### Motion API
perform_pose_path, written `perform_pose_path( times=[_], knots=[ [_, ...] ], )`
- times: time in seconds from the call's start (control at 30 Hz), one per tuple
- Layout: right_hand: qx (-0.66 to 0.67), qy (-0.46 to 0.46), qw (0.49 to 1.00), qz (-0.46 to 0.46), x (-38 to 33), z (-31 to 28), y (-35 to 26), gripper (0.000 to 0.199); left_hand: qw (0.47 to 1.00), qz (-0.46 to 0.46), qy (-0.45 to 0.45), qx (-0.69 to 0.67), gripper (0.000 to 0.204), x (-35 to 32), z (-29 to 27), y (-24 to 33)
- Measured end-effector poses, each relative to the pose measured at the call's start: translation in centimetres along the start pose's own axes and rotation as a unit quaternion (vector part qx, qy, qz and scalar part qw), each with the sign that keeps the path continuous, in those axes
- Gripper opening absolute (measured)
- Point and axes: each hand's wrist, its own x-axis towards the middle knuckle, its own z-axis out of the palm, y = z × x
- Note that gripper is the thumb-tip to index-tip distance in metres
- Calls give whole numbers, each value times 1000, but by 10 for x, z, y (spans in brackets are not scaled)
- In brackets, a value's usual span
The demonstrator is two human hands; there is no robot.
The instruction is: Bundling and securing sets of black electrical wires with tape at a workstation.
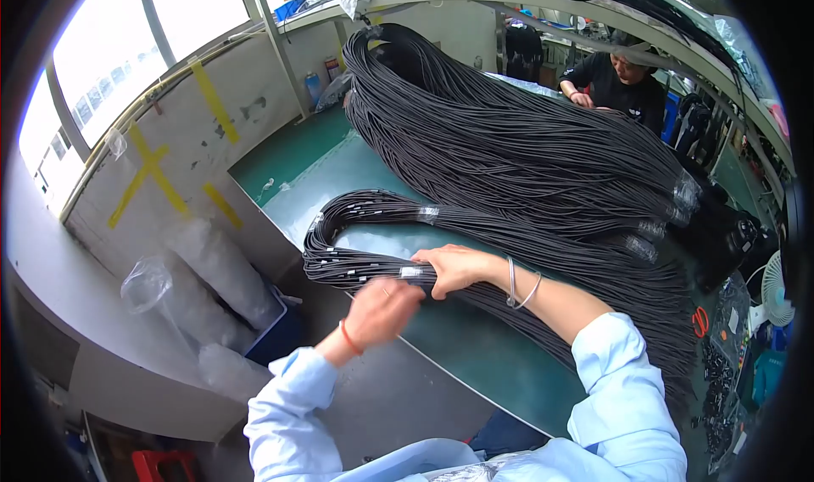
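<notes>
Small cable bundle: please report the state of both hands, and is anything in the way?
Right hand around small bundle; left hand at its near edge, blurred, hold unclear. Bundle looped on table. Big bundle behind, not blocking hands.

A green-topped table (475,346) with a pale edge carries a large bundle of black cables (509,139), heaped lengthwise across its far side, and a smaller looped bundle (360,200) in front of it, whose bend lies toward the table's left edge. Near the right end lies an orange-handled tool (699,322), with what seem to be small black parts (719,372) beside it, too crowded to make out singly.
</notes>
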Motion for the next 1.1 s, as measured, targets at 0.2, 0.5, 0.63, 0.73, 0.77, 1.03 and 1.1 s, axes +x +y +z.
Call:
perform_pose_path(
  times=[0.2, 0.5, 0.63, 0.73, 0.77, 1.03, 1.1],
  knots=[
    [116, -157, 976, 93, 21, -12, 6, 48, 990, -57, -86, 96, 63, -11, 5, 21],
    [353, -216, 899, 140, 10, -11, 15, 27, 991, -61, -94, 67, 66, -8, 5, 15],
    [410, -225, 875, 123, 11, -6, 16, 32, 989, 5, -16, 150, 60, -14, 14, 2],
    [195, -175, 964, 41, 14, 6, 37, 38, 986, 64, 29, 153, 56, 12, 9, -5],
    [196, -179, 963, 42, 14, 12, 38, 38, 987, 81, 39, 136, 55, 26, -1, -10],
    [4, 47, 995, 86, 1, 51, 16, 61, 933, -357, 32, 16, 51, 64, 28, -32],
    [2, 83, 991, 106, -10, 41, 2, 67, 915, -398, 39, 52, 52, 68, 34, -29]
  ],
)
